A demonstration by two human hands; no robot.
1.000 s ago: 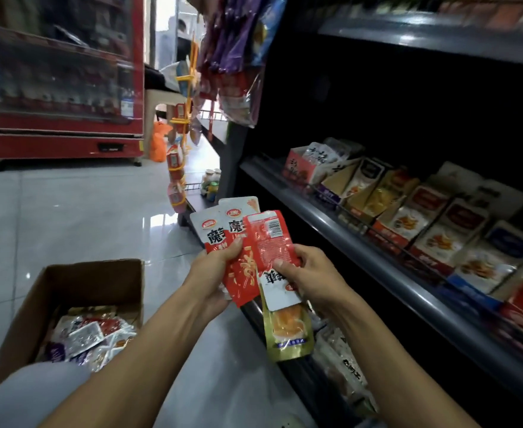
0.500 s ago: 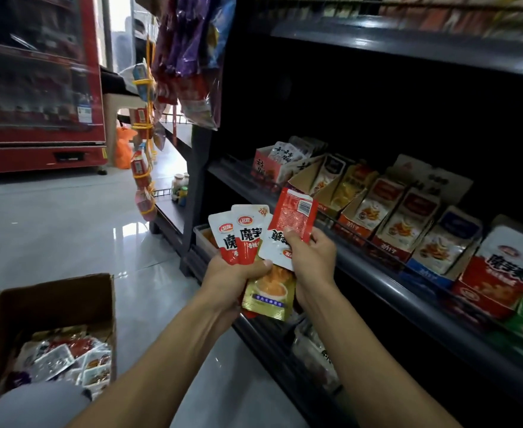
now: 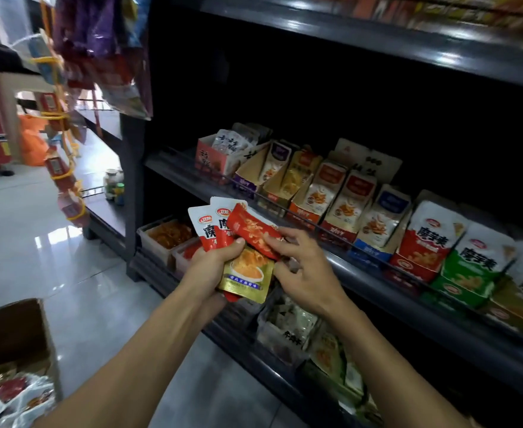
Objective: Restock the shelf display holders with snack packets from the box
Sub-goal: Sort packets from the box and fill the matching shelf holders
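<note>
Your left hand [image 3: 210,267] grips fanned packets [image 3: 244,273] mid-frame, right hand [image 3: 303,273] fingers pinch red packet [image 3: 254,233], box [image 3: 13,350] lower left.

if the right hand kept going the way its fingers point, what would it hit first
The right hand points left, already pinching the red packet; straight on it would likely meet the left hand and its fanned packets.

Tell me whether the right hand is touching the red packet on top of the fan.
Touching. The head view shows the right hand with its fingertips pinching the red packet at its right end, while the left hand grips the other packets.
</note>
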